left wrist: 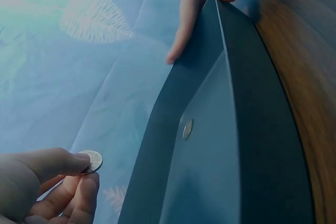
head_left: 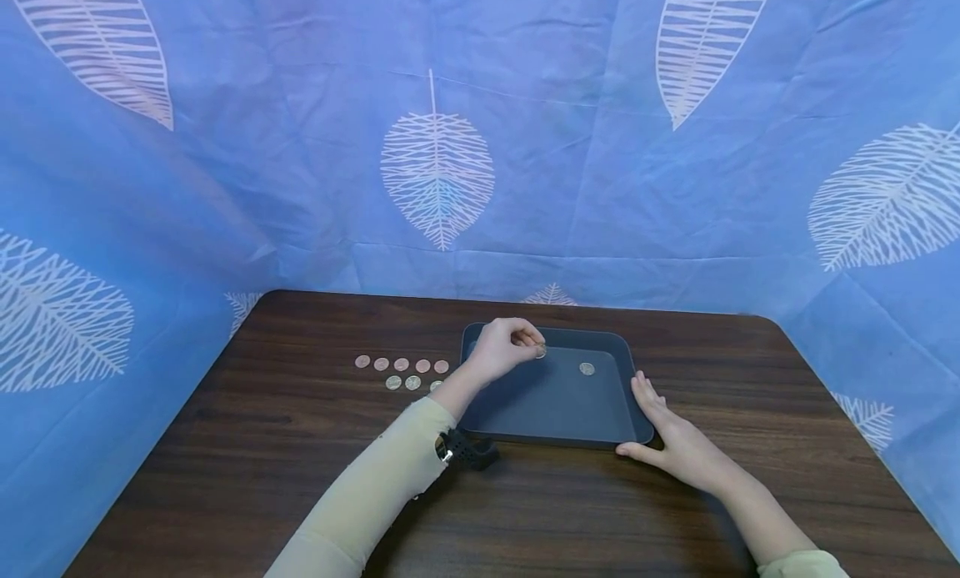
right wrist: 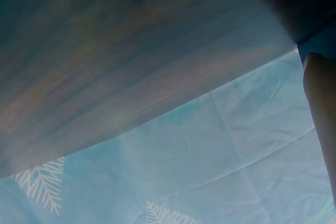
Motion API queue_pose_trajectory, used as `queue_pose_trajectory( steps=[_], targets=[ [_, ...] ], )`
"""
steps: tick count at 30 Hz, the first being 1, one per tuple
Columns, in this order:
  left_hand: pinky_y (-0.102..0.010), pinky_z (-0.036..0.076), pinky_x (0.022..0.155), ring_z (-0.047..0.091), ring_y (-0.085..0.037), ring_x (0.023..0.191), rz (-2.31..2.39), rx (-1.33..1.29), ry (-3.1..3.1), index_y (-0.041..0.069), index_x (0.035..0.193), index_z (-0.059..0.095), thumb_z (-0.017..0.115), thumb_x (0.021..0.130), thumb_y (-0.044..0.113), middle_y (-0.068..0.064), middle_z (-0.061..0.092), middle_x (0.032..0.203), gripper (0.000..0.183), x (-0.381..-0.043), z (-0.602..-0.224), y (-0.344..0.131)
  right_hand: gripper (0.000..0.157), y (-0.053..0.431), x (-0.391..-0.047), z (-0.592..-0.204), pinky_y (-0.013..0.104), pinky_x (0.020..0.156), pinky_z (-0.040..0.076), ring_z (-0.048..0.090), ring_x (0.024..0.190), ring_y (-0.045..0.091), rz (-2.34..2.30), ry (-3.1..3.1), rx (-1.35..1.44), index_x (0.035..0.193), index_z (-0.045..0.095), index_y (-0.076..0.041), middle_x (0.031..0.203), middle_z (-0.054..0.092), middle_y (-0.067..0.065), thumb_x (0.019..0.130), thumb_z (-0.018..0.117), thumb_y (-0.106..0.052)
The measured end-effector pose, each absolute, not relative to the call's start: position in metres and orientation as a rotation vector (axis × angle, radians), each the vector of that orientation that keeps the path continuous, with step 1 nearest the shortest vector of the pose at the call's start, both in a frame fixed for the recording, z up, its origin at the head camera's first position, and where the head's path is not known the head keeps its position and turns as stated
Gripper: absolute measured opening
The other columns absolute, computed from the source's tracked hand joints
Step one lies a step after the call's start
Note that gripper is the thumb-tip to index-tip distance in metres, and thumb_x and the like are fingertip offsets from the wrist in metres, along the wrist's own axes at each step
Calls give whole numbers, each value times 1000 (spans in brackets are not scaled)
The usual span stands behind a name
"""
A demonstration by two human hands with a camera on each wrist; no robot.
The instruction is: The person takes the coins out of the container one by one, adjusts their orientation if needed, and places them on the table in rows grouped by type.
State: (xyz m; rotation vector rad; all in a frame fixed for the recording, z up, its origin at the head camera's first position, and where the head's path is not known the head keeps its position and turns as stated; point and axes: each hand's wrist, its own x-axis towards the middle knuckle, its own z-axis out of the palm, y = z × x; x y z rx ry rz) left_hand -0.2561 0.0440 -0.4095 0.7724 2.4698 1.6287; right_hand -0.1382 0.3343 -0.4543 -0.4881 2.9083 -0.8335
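Above the left half of a dark grey tray point(head_left: 555, 438), my left hand point(head_left: 504, 348) pinches a silver coin point(left wrist: 93, 161) between thumb and fingers. A second silver coin point(head_left: 587, 369) lies flat on the tray floor, right of the held one. My right hand point(head_left: 686, 446) rests against the tray's right end, its fingers spread along the side and the thumb at the near corner. In the right wrist view only part of a finger point(right wrist: 321, 124) shows beside the tray edge.
Left of the tray, a row of several copper-coloured coins point(head_left: 401, 364) lies on the dark wooden table point(head_left: 247, 444). Nearer me is a row of silver coins point(head_left: 412, 383), partly hidden by my left forearm. A blue cloth with white leaf prints point(head_left: 315, 144) hangs behind the table.
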Motion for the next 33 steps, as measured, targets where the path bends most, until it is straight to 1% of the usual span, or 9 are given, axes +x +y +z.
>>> queue_pose_trajectory(
  steps=[5, 14, 16, 18, 20, 23, 28, 31, 33],
  targets=[
    [-27, 50, 66, 59, -14, 74, 1682, 727, 2451, 7, 95, 71, 70, 88, 10, -1, 64, 82, 8, -255, -412, 23, 103, 335, -138, -453, 70, 98, 21, 13, 135, 55, -837, 2906, -490, 154, 3, -9, 158, -1, 17, 84, 66, -52],
    [-30, 51, 64, 61, -16, 72, 1708, 599, 2575, 9, 93, 72, 74, 85, 12, 0, 65, 79, 8, -255, -417, -19, 103, 337, -141, -458, 70, 97, 23, 14, 134, 55, -842, 2911, -509, 154, 3, -10, 159, -2, 15, 85, 67, -50],
    [-35, 52, 64, 62, -20, 73, 1733, 558, 2572, 9, 92, 72, 74, 85, 12, -1, 65, 78, 8, -254, -420, -30, 103, 337, -140, -458, 70, 97, 23, 15, 134, 55, -840, 2912, -511, 154, 3, -10, 158, -1, 16, 85, 67, -51],
    [-41, 53, 66, 62, -29, 75, 1782, 508, 2542, 7, 93, 72, 73, 85, 10, -3, 66, 79, 8, -253, -423, -42, 103, 337, -140, -458, 69, 98, 23, 15, 134, 55, -841, 2913, -511, 154, 3, -9, 158, -1, 16, 84, 67, -51],
    [-47, 53, 68, 62, -34, 77, 1813, 458, 2531, 6, 93, 71, 72, 86, 8, -5, 66, 79, 8, -252, -427, -53, 103, 337, -140, -458, 69, 98, 23, 14, 134, 55, -841, 2911, -511, 154, 3, -10, 158, -1, 16, 84, 67, -51],
    [-50, 52, 70, 62, -38, 79, 1851, 386, 2517, 3, 94, 71, 72, 86, 7, -8, 66, 81, 9, -250, -432, -70, 103, 337, -140, -458, 69, 99, 22, 14, 135, 54, -841, 2911, -512, 154, 3, -10, 158, -2, 16, 84, 67, -51],
    [-44, 52, 73, 62, -30, 78, 1857, 281, 2549, 2, 97, 70, 71, 86, 7, -8, 65, 83, 12, -248, -438, -97, 103, 337, -140, -458, 69, 98, 23, 14, 135, 54, -845, 2914, -511, 154, 4, -9, 158, -1, 16, 84, 67, -50],
    [-40, 51, 71, 61, -23, 76, 1823, 226, 2600, 2, 97, 70, 72, 86, 8, -7, 65, 84, 12, -247, -440, -110, 103, 336, -140, -457, 69, 98, 23, 14, 135, 54, -846, 2912, -511, 154, 4, -9, 158, -2, 16, 84, 67, -50],
    [-39, 51, 70, 60, -21, 75, 1808, 200, 2625, 1, 97, 70, 72, 86, 9, -7, 65, 85, 13, -246, -441, -117, 103, 336, -141, -457, 69, 98, 22, 14, 135, 54, -846, 2910, -513, 154, 4, -9, 158, -2, 16, 84, 67, -50]
  ],
)
